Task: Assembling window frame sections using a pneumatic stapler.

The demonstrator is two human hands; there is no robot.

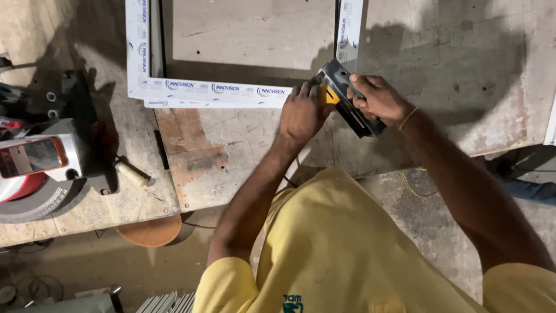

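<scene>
White framing [214, 91], an L-shaped corner of plastic-wrapped profile, lies flat on a worn grey desk [463, 69], its lower-right corner under the person's hands. Going left to right: a mitre saw [35, 162] with a red and silver body sits at the desk's far left edge, with a small pale roller-like handle [132, 173] just beside it. Next comes the framing's long bottom rail, then the left hand [302, 110], fingers curled and pressed down onto the rail's end beside a yellow part of the tool. Right of it, the right hand [376, 99] is clenched around a dark grey metal hand tool [347, 95], angled diagonally against the framing's corner joint. A yellow shirt fills the foreground. As a judgement, the tool could slip off the corner and gouge the wrap or catch the left fingers, since they rest touching its head and the framing is held only by hand pressure.
</scene>
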